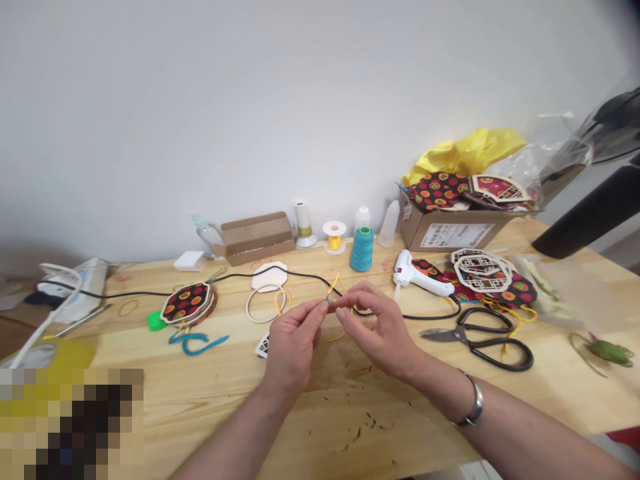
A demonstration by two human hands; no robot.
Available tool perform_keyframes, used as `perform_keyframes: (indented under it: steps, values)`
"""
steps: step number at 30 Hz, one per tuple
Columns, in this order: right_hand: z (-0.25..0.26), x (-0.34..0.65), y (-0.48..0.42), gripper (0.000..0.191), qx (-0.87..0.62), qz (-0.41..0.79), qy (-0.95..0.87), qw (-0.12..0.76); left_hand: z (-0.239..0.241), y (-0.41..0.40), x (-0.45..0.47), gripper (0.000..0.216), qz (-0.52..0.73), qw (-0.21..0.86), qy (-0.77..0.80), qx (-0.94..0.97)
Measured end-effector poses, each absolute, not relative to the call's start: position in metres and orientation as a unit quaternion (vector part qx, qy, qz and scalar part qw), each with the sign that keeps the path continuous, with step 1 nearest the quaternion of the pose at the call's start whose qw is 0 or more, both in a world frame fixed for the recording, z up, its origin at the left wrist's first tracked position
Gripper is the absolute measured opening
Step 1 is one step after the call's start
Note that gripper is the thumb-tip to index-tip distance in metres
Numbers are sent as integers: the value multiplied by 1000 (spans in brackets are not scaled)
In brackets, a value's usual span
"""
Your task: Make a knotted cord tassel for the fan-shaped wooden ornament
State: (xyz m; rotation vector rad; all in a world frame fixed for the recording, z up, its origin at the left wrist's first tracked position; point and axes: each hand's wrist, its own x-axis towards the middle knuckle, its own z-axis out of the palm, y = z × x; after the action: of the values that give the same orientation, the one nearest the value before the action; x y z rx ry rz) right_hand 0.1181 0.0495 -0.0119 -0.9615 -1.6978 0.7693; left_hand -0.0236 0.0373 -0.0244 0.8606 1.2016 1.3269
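Note:
Over the middle of the table, my left hand point(294, 339) pinches a thin yellow cord point(334, 283) between thumb and forefinger. A small bit of blue shows on the cord at the fingertips. My right hand point(377, 330) is closed in a pinch close beside the left fingertips; whatever thin strand it holds is too small to make out. A pale ring point(249, 308) and a white scalloped piece point(270, 277) lie behind my left hand. Partly hidden by that hand is a small fan-shaped piece point(262, 345).
Black-handled scissors point(463, 335) and a white glue gun point(423, 275) lie right, near lattice pieces point(483, 272). A teal thread cone point(362, 250) and yellow spool point(335, 240) stand behind. A filled cardboard box point(450, 230) is back right; patterned pieces point(187, 303) are stacked left. A black cable point(240, 275) crosses the table.

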Motion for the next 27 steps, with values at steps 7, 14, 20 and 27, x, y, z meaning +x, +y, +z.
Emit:
perform_keyframes:
  steps: [7, 14, 20, 27]
  values:
    - [-16, 115, 52, 8, -422, 273, -712, 490, -24, 39, -22, 22, 565, 547, 504, 359]
    - [-18, 114, 52, 8, -423, 268, -706, 500, -27, 37, -22, 24, 559, 527, 519, 375]
    - [-17, 114, 51, 10, -402, 274, -713, 504, -27, 37, -22, 21, 568, 508, 526, 379]
    - [-16, 114, 47, 8, -390, 289, -721, 494, -25, 38, -22, 23, 566, 497, 531, 389]
